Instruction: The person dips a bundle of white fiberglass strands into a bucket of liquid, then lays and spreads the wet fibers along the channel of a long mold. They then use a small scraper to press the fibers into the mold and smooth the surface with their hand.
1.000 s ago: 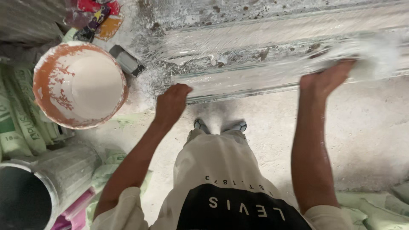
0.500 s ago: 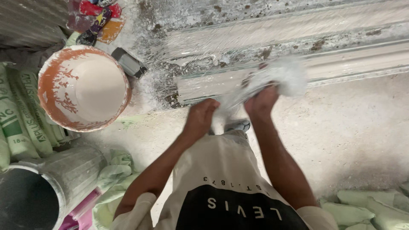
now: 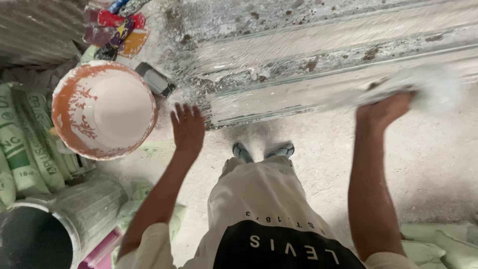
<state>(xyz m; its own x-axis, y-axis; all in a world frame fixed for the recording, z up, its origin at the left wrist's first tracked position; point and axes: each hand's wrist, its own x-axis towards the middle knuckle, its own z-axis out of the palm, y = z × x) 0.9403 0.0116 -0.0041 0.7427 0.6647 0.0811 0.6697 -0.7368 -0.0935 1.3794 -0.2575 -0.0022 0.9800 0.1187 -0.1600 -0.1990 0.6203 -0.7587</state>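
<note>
Dusty concrete floor (image 3: 438,164), plaster-smeared bucket (image 3: 103,109), stacked sacks (image 3: 22,144), ribbed bin (image 3: 74,214)

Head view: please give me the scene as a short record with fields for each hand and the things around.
left hand: open, fingers spread, holding nothing, near the end of the long moulding
right hand: pressing a pale, blurred cloth on the moulding
bucket: orange-stained, filled with white paste, on the left
sacks: green and white, far left
floor: dusty concrete
</note>
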